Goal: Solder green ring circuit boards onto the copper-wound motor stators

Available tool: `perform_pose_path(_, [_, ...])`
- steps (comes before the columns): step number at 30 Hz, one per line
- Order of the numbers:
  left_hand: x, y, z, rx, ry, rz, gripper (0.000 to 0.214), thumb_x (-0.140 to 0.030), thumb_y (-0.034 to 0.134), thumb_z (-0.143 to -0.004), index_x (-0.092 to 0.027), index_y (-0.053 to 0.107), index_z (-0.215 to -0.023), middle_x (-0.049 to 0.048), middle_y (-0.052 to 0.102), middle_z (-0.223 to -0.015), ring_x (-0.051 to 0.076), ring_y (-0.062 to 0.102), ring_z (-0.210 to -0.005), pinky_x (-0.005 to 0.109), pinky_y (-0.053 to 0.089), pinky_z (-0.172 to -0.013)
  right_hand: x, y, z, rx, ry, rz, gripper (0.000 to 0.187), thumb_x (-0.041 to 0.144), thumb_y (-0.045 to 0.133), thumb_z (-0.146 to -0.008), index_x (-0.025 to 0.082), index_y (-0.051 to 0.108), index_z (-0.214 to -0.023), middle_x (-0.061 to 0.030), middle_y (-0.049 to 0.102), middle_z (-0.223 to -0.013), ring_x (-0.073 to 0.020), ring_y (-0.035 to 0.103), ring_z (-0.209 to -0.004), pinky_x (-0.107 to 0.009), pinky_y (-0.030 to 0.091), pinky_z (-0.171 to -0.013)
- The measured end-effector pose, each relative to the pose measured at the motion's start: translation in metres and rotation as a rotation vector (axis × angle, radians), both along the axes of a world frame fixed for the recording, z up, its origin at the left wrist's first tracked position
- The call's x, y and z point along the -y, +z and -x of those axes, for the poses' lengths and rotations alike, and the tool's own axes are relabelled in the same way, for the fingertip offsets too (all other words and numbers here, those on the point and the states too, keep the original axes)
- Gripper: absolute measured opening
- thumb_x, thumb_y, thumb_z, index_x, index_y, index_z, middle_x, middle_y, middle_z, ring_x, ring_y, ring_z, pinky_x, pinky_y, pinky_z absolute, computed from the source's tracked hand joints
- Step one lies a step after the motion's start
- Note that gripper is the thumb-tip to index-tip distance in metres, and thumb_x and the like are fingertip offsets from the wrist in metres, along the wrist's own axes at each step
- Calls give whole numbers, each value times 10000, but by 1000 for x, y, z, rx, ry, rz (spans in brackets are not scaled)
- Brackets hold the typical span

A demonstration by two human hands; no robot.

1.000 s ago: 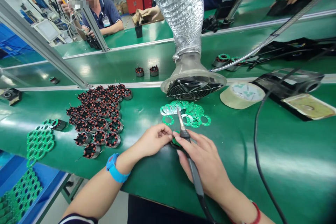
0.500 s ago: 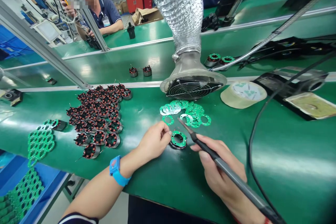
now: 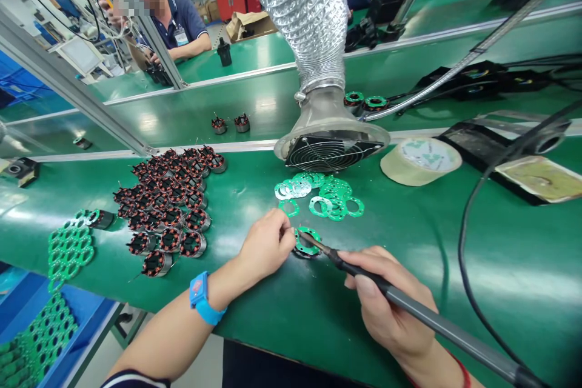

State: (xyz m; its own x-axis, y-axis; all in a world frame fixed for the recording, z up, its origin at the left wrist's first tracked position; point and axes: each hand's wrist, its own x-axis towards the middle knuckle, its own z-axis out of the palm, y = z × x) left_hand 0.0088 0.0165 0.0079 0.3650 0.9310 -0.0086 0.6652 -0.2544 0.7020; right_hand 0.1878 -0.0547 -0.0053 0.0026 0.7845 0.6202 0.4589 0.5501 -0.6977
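Note:
A soldering iron (image 3: 445, 327) is gripped in my right hand (image 3: 400, 309), its tip over the left part of a green ring-shaped circuit board (image 3: 313, 232). That board sits on a motor stator (image 3: 308, 254) lying on the bench. My left hand (image 3: 268, 242) is closed with thumb and forefinger pinched at the stator's left edge; what the fingertips hold is hidden. Just beyond lie several loose green ring boards (image 3: 336, 191), some overlapping, with a single ring board (image 3: 288, 208) near my left knuckles.
Bare stators (image 3: 170, 191) stand grouped at left, near a green board panel (image 3: 70, 248) and a blue bin (image 3: 91, 327). A fume extractor (image 3: 334, 139) hangs ahead. Right are a tape roll (image 3: 421, 160), an iron stand with sponge (image 3: 541, 179) and a cable (image 3: 461, 236). A co-worker (image 3: 182, 24) sits opposite.
The soldering iron's tip has come down from above the loose boards onto the stator's board, my right hand shifting slightly right and down. My left hand stays nearly still.

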Motion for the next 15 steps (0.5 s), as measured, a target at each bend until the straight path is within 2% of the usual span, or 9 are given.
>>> perform_pose_path(4, [0, 1, -1, -32, -16, -26, 160, -122, 450, -784, -211, 353, -692, -25, 427, -692, 140, 415, -656, 264, 326, -636, 1, -2, 2, -20, -47, 3, 218, 204, 503, -891, 210, 586, -1093, -25, 660, -717, -167, 611, -606, -326, 494, -592])
perform_pose_path(8, [0, 0, 1, -38, -33, -44, 168, -117, 457, -783, -210, 353, -689, -27, 426, -690, 138, 413, -652, 260, 324, -631, -4, -6, 8, 92, -115, 91, 384, 194, 471, -919, 217, 452, -1302, -65, 724, -944, -208, 672, -872, -359, 525, -771])
perform_pose_path(11, [-1, -1, 2, -27, -44, -52, 170, -109, 459, -776, -208, 353, -687, -28, 424, -689, 135, 409, -645, 259, 318, -623, -11, -11, 12, 279, -91, 87, 380, 236, 484, -917, 226, 458, -1296, -84, 697, -1074, -226, 634, -1008, -385, 509, -843])
perform_pose_path(15, [-2, -2, 0, -21, -46, -36, 175, -99, 462, -769, -206, 358, -677, -30, 422, -678, 133, 414, -640, 258, 321, -620, -15, -16, 15, 396, -48, 102, 398, 268, 507, -898, 213, 467, -1291, -111, 652, -1138, -246, 617, -1029, -413, 511, -835])
